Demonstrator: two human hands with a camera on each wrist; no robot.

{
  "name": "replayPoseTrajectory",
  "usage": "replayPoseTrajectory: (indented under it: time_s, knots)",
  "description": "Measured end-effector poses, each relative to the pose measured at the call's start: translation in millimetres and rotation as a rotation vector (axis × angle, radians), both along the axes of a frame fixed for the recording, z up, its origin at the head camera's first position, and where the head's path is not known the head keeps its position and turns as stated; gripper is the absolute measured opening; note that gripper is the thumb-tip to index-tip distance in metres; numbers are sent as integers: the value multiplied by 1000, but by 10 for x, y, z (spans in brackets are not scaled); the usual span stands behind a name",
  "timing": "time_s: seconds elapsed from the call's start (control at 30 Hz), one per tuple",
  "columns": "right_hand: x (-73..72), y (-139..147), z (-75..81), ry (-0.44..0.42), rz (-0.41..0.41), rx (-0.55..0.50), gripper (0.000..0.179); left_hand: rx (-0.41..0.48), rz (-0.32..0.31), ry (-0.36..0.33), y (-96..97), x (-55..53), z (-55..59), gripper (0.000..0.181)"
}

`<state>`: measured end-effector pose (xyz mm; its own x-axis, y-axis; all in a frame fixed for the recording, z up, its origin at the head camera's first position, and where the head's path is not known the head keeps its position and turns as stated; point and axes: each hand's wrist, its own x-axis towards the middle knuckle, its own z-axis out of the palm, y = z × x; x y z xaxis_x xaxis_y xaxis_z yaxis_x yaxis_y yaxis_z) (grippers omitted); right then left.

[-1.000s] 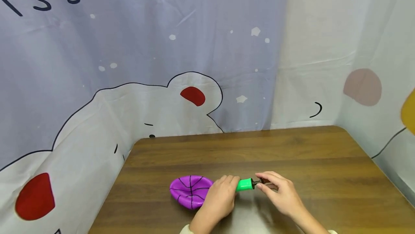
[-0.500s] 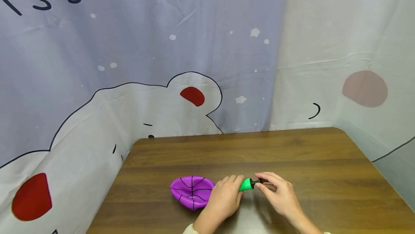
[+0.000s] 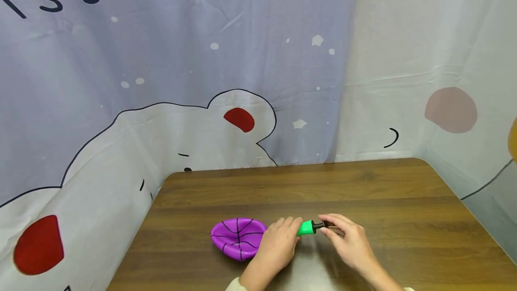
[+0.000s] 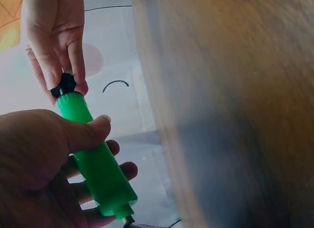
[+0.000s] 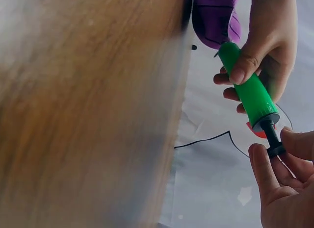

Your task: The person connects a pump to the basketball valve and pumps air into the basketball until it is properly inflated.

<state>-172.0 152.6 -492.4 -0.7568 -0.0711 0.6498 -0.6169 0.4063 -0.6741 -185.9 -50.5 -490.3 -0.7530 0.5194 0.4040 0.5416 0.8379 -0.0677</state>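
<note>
A green hand pump [image 3: 306, 228] lies across the left hand [image 3: 278, 243], whose fingers and thumb are curled round its barrel. The right hand [image 3: 350, 240] pinches the pump's black handle [image 5: 276, 150] between thumb and fingers. In the right wrist view a short stretch of black rod [image 5: 269, 130] shows between barrel and handle. A purple ball [image 3: 238, 238] with black lines, sagging and dented in the middle, is left of the left hand. The pump's narrow end meets the ball in the right wrist view; the exact joint is too small to tell.
Both hands work above a brown wooden table [image 3: 363, 183]. Behind it and at the sides hangs a printed curtain [image 3: 226, 26] with white, red and grey-blue shapes, reaching the table's far edge.
The left hand and the pump's barrel shift slightly to the right from the first frame. The ball stays dented, and the right hand keeps its pinch on the handle in nearly the same place.
</note>
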Motion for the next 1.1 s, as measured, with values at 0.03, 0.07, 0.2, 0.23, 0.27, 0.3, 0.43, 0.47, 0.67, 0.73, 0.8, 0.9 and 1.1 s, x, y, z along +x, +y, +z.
replayPoseTrajectory:
  time_s: [0.03,0.07,0.2,0.23,0.27,0.3,0.43,0.47,0.67,0.73,0.8,0.9,1.1]
  knots:
    - [0,4,7,3,-4,3,35,1,0,-4,-5,0,2,42]
    - [0,11,18,5,-10,5,35,0,2,-8,-9,1,5,42]
    - [4,95,90,-20,-58,16,34,-7,18,-20,-21,-9,13,42]
    - [8,128,117,-32,-71,14,33,-10,23,-19,-24,-11,16,42]
    - [11,166,140,-45,-84,12,32,-14,27,-17,-28,-13,21,42]
    - [14,208,162,-56,-95,11,32,-16,30,-16,-30,-16,23,42]
    - [28,373,246,-65,-143,28,31,-25,35,-6,-31,-19,31,40]
    - [31,411,264,-62,-158,38,31,-26,34,-4,-31,-19,31,40]
    - [50,528,317,-41,-217,70,30,-32,33,20,-39,-24,25,41]
    - [57,531,312,-39,-225,72,29,-32,32,30,-46,-25,29,43]
    - [61,524,299,-36,-237,77,30,-31,28,38,-51,-31,30,44]
    - [61,499,272,-34,-257,83,31,-35,24,50,-54,-37,28,45]
    - [54,392,202,-19,-260,78,32,-41,22,62,-39,-32,31,44]
